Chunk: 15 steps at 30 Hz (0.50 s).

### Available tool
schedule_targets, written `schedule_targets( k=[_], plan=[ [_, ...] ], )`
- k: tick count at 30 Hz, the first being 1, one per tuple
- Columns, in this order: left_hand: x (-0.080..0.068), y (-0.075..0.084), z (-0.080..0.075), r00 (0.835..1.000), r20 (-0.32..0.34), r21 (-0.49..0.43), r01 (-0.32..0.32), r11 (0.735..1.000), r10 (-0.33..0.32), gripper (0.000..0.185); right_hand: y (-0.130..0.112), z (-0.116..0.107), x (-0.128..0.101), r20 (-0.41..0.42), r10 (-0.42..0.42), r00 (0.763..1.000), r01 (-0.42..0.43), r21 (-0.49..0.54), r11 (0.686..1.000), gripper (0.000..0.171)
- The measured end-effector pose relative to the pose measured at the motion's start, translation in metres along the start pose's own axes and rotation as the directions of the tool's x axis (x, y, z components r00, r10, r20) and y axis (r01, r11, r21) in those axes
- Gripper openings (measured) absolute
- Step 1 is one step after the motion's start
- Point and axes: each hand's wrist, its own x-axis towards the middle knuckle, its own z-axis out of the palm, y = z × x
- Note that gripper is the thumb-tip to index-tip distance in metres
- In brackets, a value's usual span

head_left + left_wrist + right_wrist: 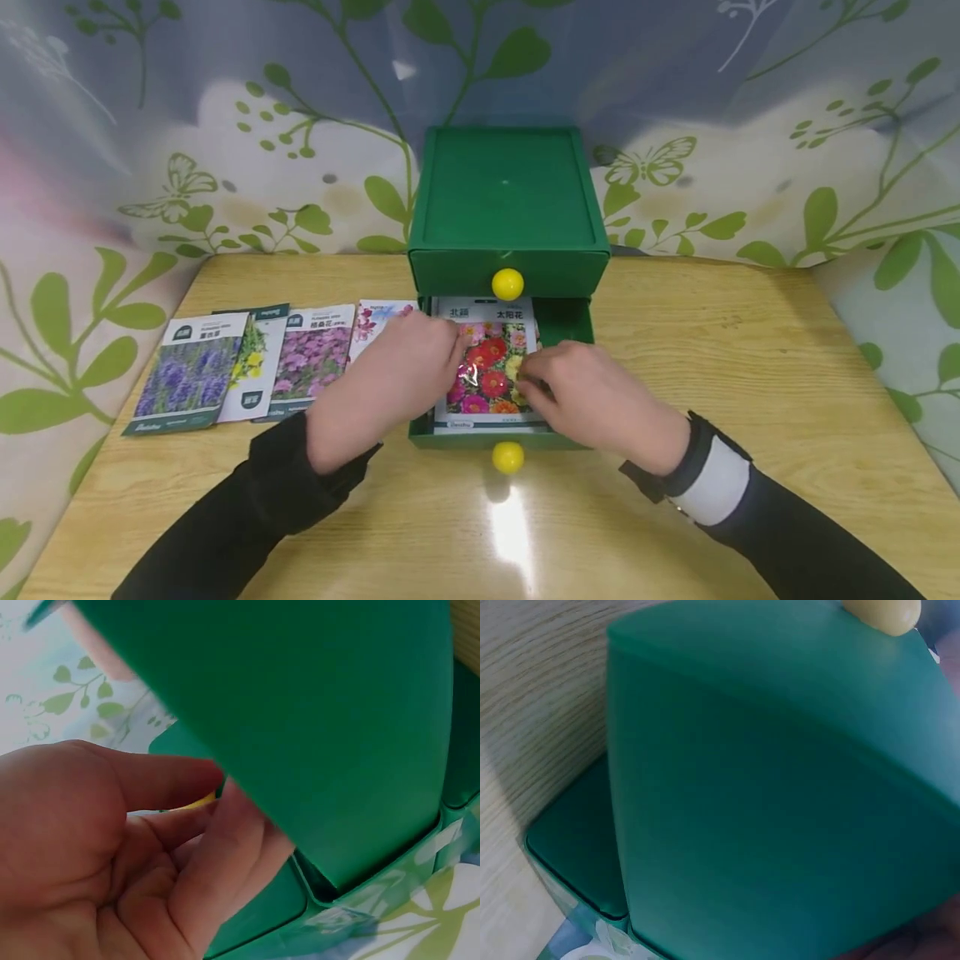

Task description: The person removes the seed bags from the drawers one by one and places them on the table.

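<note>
A flower seed packet (492,382) with red, pink and yellow blooms lies inside the pulled-out lower drawer (457,442) of a green two-drawer box (504,187). My left hand (405,367) pinches the packet's left edge, reaching over the drawer's side wall. At the right edge of the packet my right hand (592,396) grips with curled fingers. In the left wrist view the green drawer wall (315,735) hides the fingertips of my left hand (150,855). The drawer's wall (772,810) fills most of the right wrist view, hiding nearly all of my right hand.
Several seed packets overlap in a row on the left of the wooden table (712,350), among them a purple lavender one (187,375) and a pink-flowered one (313,354). The upper drawer is closed, with a yellow knob (507,284). Another yellow knob (507,457) juts from the lower drawer's front.
</note>
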Motion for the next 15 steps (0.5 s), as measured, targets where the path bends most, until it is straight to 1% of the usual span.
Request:
schedule_targets(
  k=[3, 5, 7, 9, 12, 15],
  plan=[
    [0.003, 0.003, 0.001, 0.999, 0.029, 0.061, -0.017, 0.998, 0.015, 0.035, 0.001, -0.001, -0.001, 0.028, 0.036, 0.999, -0.036, 0.007, 0.999, 0.011],
    [0.005, 0.005, 0.003, 0.999, 0.045, 0.096, -0.029, 0.995, 0.025, 0.029, 0.001, -0.001, -0.001, 0.027, 0.048, 0.998, -0.048, 0.006, 0.999, 0.011],
    [0.006, 0.007, 0.004, 0.998, 0.055, 0.102, -0.031, 0.994, 0.026, 0.023, 0.002, -0.001, -0.001, 0.007, 0.052, 0.999, -0.052, -0.002, 0.999, 0.011],
    [0.008, 0.008, 0.006, 0.998, 0.058, 0.123, -0.036, 0.992, 0.029, 0.022, 0.003, -0.001, 0.0, -0.028, 0.056, 0.998, -0.057, -0.025, 0.998, 0.012],
    [0.01, 0.01, 0.008, 0.998, 0.057, 0.131, -0.021, 0.991, 0.014, 0.021, 0.004, -0.001, 0.002, -0.086, 0.057, 0.995, -0.065, -0.093, 0.994, 0.013],
    [0.012, 0.01, 0.01, 0.999, 0.052, 0.157, -0.012, 0.988, 0.004, 0.02, 0.004, -0.001, 0.003, -0.109, 0.078, 0.991, -0.093, -0.146, 0.985, 0.015]
  ],
)
